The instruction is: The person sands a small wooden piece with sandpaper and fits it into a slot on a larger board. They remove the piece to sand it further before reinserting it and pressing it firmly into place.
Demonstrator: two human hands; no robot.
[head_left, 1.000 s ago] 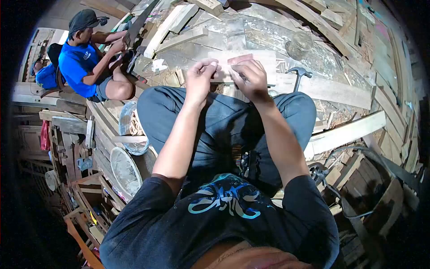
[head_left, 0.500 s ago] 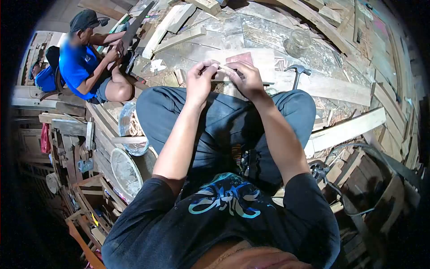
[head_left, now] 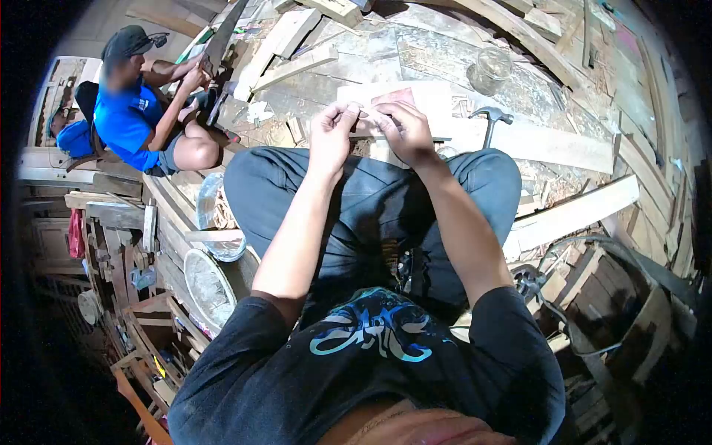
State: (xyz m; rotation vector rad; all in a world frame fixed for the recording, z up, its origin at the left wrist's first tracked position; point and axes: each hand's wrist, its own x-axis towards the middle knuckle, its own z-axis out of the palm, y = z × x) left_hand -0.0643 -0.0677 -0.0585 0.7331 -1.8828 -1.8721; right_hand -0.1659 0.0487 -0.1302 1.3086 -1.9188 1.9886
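Note:
My left hand (head_left: 331, 137) and my right hand (head_left: 407, 133) are close together above my crossed legs, both closed in a pinch. Between their fingertips is a small pale wooden piece (head_left: 368, 117), mostly covered by the fingers. Just beyond the hands, a reddish sheet that looks like sandpaper (head_left: 395, 96) lies on a pale flat board (head_left: 437, 96). A claw hammer (head_left: 491, 119) rests to the right of my right hand, its head pointing away from me.
At the left sits another person (head_left: 130, 104) in a blue shirt, holding a handsaw (head_left: 222, 37). A clear tub of wood pieces (head_left: 213, 200) and a round basin (head_left: 208, 282) stand by my left knee. A glass jar (head_left: 493, 70), planks (head_left: 575, 215) and a cabled power tool (head_left: 530, 285) lie rightward.
My hands stay nearly in place, with fingers shifting slightly on the small piece. The other person's arms and saw have moved a little up and left.

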